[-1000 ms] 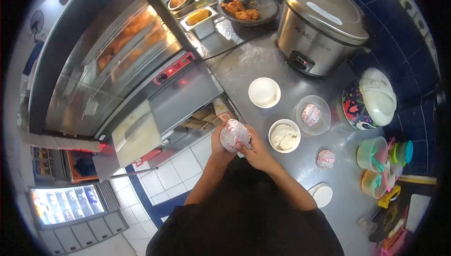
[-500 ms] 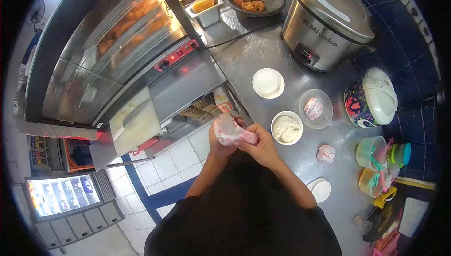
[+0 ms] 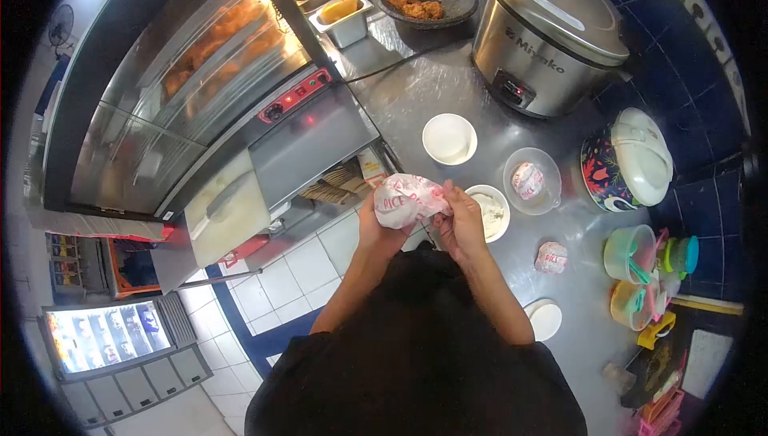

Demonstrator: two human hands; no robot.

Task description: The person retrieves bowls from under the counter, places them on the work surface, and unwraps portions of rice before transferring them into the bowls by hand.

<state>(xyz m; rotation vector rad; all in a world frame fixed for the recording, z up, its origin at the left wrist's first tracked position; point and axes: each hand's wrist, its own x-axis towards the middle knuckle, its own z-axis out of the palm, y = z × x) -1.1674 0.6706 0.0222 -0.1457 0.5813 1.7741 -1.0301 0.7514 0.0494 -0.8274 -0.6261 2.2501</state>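
A rice parcel wrapped in white paper with red "RICE" print (image 3: 402, 203) is held up in front of my body. Beneath and around its near left side my left hand (image 3: 378, 232) is cupped. The fingers of my right hand (image 3: 464, 226) pinch the gathered paper at the parcel's right end. Just beyond the right hand stands a white bowl of rice (image 3: 498, 214), partly covered by the fingers. One wrapped rice parcel (image 3: 528, 181) sits in a clear plastic bowl (image 3: 546, 200), and another wrapped parcel (image 3: 551, 258) rests on the steel counter (image 3: 512, 292).
A white bowl (image 3: 449, 139) stands ahead, near a large rice cooker (image 3: 544, 44). At right are a patterned food container (image 3: 628, 160) and plastic tubs (image 3: 630, 256). A white lid or bowl (image 3: 546, 320) lies closer. To the left, a knife (image 3: 222, 206) rests on a cutting board below a heated display cabinet.
The parcel has turned so its printed side faces up, and it has risen slightly. My right hand has shifted right, from around the parcel's twisted end to pinching its paper.
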